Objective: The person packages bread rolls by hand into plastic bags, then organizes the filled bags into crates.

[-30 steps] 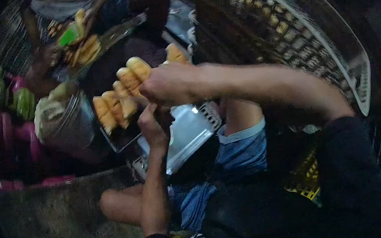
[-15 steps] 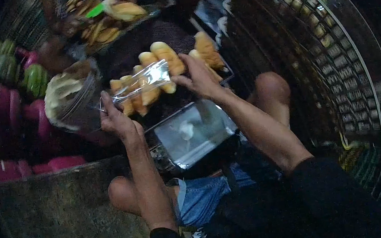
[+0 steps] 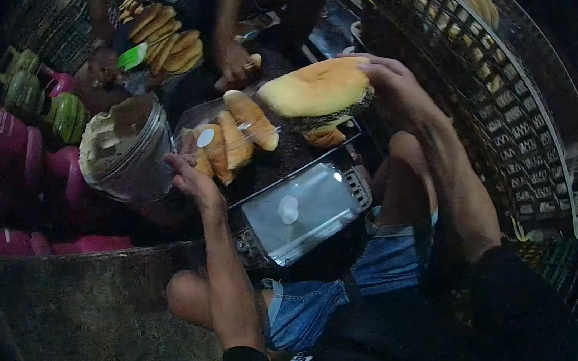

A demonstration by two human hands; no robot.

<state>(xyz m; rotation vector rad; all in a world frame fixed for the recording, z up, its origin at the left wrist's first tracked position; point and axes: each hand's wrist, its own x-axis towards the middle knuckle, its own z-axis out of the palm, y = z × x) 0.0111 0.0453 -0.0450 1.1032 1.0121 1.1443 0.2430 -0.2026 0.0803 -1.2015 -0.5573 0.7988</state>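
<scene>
My left hand (image 3: 195, 180) pinches the near edge of a clear plastic bag (image 3: 253, 123) with a round white sticker (image 3: 205, 138). Beneath the film, several golden bread rolls (image 3: 235, 144) lie side by side on a dark surface. My right hand (image 3: 396, 84) grips the right end of a larger bread roll (image 3: 314, 89), held up beside the bag's far end. Dark specks line the lower edge of this roll. Below it, another roll (image 3: 325, 136) lies partly hidden. A stack of clear bags (image 3: 300, 211) with a white sticker rests in front of my lap.
A tub of pale cream (image 3: 127, 153) stands left, near pink containers (image 3: 1, 154). Opposite, a co-worker's hand (image 3: 235, 61) is at a roll; more bread (image 3: 171, 43) lies by a green plastic piece (image 3: 132, 57). A tall plastic crate (image 3: 503, 103) stands right.
My right hand has left the bag and moved right and up, now gripping a large roll. My left hand stays at the bag. The co-worker's hand has come down toward the rolls.
</scene>
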